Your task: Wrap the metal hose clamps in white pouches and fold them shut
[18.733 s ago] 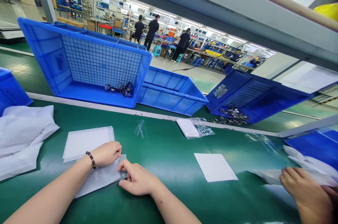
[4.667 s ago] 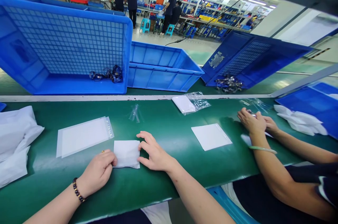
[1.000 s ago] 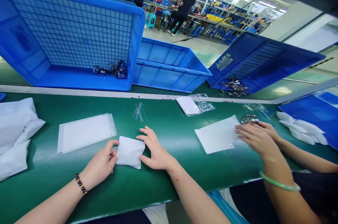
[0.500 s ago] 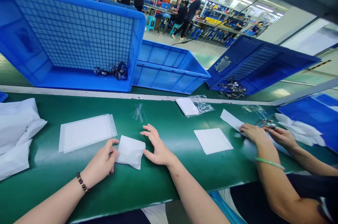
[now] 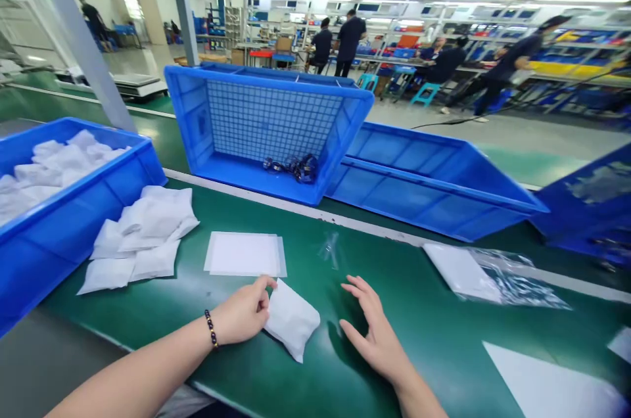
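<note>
A small white packet, puffed and creased, lies tilted just above or on the green bench. My left hand pinches its left corner between thumb and curled fingers. To the right of the packet, my right hand hovers with fingers spread and nothing in them. Behind the packet lies a flat stack of white sheets or sleeves with translucent edges. A few clear plastic strips rest beyond my hands.
Similar white packets are piled at left, beside a blue crate filled with more. A tipped blue crate holds dark coiled parts. Another blue crate stands right of it. White sheets in clear plastic lie at right.
My view has swung left, bringing the crate and pile of packets into sight. My right hand has drawn away from the packet. My left hand still grips it; the co-worker's hands left view.
</note>
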{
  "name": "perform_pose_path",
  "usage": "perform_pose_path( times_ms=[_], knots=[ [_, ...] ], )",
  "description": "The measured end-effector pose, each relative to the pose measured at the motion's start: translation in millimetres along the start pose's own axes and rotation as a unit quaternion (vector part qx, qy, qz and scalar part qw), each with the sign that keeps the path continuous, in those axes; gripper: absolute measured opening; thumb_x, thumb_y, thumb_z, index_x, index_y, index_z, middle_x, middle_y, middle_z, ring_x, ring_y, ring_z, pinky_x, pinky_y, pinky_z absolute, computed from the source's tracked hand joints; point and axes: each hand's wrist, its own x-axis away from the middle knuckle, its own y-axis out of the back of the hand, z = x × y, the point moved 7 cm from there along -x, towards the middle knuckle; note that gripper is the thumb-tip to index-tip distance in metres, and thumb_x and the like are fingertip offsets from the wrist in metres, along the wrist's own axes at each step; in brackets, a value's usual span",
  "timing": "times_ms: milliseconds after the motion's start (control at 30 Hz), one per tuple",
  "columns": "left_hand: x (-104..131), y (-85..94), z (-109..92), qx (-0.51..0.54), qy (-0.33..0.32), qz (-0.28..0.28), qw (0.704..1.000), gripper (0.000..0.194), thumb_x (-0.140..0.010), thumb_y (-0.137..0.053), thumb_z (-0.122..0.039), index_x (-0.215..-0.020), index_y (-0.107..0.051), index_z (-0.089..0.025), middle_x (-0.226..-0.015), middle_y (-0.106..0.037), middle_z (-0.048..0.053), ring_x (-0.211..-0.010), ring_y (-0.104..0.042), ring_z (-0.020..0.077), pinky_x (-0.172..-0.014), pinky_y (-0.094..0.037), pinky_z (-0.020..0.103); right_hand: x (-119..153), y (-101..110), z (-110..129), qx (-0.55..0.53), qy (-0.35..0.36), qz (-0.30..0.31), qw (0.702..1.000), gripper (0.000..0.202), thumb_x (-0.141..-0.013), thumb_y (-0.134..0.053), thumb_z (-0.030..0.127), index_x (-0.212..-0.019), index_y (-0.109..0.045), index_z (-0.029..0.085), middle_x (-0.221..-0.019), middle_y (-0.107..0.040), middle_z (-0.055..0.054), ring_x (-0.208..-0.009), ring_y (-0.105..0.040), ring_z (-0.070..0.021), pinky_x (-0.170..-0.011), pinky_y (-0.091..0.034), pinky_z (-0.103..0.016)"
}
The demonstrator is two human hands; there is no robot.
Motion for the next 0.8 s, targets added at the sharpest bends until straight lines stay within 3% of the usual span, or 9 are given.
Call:
perform_pose_path(
  times_ms=[100,233,433,567,700,800],
  knots=[
    [17.8,31.0,5.8,0.009,0.010,-0.026,1.000,0.040,-0.070,-0.042,-0.009,-0.108,-0.042,-0.021,-0.066,-0.047,-0.007,-0.060,-0.045,0.0112,-0.060,-0.036,0.023,2.2,-2.6,-2.9,0.008,-0.001,-0.005,1.000,0.047,-0.082,-0.049,0.030,-0.126,-0.034,0.026,-0.139,-0.030,-0.011,-0.135,-0.019,-0.0295,-0.104,-0.029,-0.056],
    [39.4,79.2,24.3,0.113,0.031,-0.058,0.991,0.039,-0.066,-0.043,-0.013,-0.105,-0.041,-0.021,-0.064,-0.041,-0.008,-0.057,-0.040,0.0093,-0.055,-0.033,0.021,3.1,-4.7,-2.9,0.011,0.001,-0.004,1.000,0.047,-0.082,-0.050,0.032,-0.125,-0.035,0.026,-0.138,-0.032,-0.011,-0.135,-0.019,-0.0314,-0.104,-0.030,-0.057],
    [63.4,155.8,54.3,0.163,0.062,-0.143,0.974,0.037,-0.066,-0.050,-0.022,-0.103,-0.043,-0.018,-0.064,-0.044,-0.006,-0.054,-0.042,0.0090,-0.053,-0.033,0.021,3.5,-6.5,-2.8,0.018,0.000,0.000,1.000,0.046,-0.082,-0.050,0.034,-0.125,-0.035,0.027,-0.139,-0.031,-0.010,-0.135,-0.019,-0.0310,-0.102,-0.033,-0.056],
    [72.1,204.8,58.9,0.188,0.063,-0.210,0.957,0.040,-0.061,-0.059,-0.021,-0.099,-0.049,-0.019,-0.060,-0.048,-0.006,-0.052,-0.044,0.0093,-0.051,-0.035,0.020,3.2,-7.0,-4.0,0.025,-0.009,0.005,1.000,0.044,-0.084,-0.048,0.034,-0.125,-0.036,0.027,-0.139,-0.031,-0.009,-0.135,-0.019,-0.0295,-0.101,-0.035,-0.053],
    [78.0,266.5,59.7,0.258,0.059,-0.384,0.884,0.046,-0.051,-0.067,-0.017,-0.094,-0.053,-0.017,-0.060,-0.052,-0.005,-0.051,-0.048,0.0111,-0.048,-0.041,0.022,2.2,-6.0,-4.1,0.033,-0.005,-0.005,0.999,0.042,-0.082,-0.049,0.035,-0.123,-0.041,0.026,-0.138,-0.034,-0.008,-0.134,-0.022,-0.0292,-0.101,-0.036,-0.050],
    [74.8,304.5,68.4,0.258,0.053,-0.503,0.823,0.039,-0.056,-0.060,-0.015,-0.093,-0.050,-0.018,-0.061,-0.049,-0.006,-0.054,-0.051,0.0111,-0.052,-0.046,0.024,1.3,-5.9,-5.3,0.034,-0.004,-0.010,0.999,0.042,-0.081,-0.050,0.035,-0.122,-0.044,0.026,-0.137,-0.036,-0.008,-0.134,-0.024,-0.0294,-0.101,-0.037,-0.049]
  ],
)
